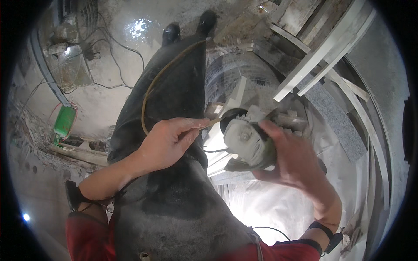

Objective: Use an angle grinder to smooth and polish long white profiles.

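Note:
My right hand [289, 156] grips a dust-covered angle grinder [246, 145] by its body, to the right of my legs. A dark round disc [229, 120] shows at the grinder's far left side. My left hand [170, 141] is closed in a pinch on a thin yellowish hose [150, 87]. The hose's end reaches past my fingertips to the disc; I cannot tell whether they touch. From my hand the hose loops away over the long dark apron [174, 195] toward my boots [207, 24].
Pale stone strips [324, 54] lean at the far right beside a speckled grey slab [339, 122]. A dusty, ribbed, tyre-like round thing [241, 71] lies beyond the grinder. Black cables [111, 50] trail across the wet floor, and a green cylinder [64, 122] stands at the left.

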A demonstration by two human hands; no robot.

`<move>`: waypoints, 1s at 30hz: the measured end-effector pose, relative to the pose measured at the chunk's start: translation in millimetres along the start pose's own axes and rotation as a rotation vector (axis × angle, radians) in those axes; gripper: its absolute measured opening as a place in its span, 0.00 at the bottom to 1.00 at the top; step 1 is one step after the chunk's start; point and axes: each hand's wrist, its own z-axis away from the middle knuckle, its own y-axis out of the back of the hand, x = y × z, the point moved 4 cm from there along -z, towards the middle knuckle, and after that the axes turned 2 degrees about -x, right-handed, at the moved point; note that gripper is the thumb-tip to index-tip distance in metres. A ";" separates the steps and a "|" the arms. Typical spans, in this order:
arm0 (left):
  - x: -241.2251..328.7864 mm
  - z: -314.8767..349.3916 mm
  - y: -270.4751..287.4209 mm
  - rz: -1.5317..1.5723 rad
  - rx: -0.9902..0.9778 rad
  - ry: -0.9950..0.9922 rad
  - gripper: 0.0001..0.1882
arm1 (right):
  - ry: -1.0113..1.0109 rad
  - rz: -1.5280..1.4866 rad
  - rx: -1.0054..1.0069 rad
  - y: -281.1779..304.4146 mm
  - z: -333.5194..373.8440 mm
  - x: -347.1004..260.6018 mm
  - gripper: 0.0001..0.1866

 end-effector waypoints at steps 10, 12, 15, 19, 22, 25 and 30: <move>5.6 -4.6 -1.6 -0.036 -0.004 -0.048 0.13 | -0.542 -0.687 -0.280 29.5 -59.2 101.0 0.35; 3.9 -2.6 -2.0 0.000 0.008 -0.032 0.13 | -0.482 -0.716 -0.270 25.4 -46.8 94.5 0.36; -1.3 5.3 -0.4 0.002 0.076 -0.043 0.13 | -0.358 -0.475 -0.170 17.3 -29.1 38.2 0.44; -5.5 3.4 1.1 0.012 0.054 -0.017 0.13 | -0.161 0.160 -0.216 -24.5 -4.4 -15.7 0.55; -6.9 0.2 -1.6 0.017 0.043 -0.034 0.14 | -0.112 0.261 -0.262 -33.6 -1.3 -23.9 0.55; -7.8 1.4 -2.2 -0.026 0.035 -0.003 0.14 | -0.278 -0.007 -0.306 0.7 -20.0 -6.1 0.48; -0.4 2.9 -4.2 -0.038 0.011 -0.034 0.14 | -0.507 -0.703 -0.236 24.1 -57.4 76.8 0.44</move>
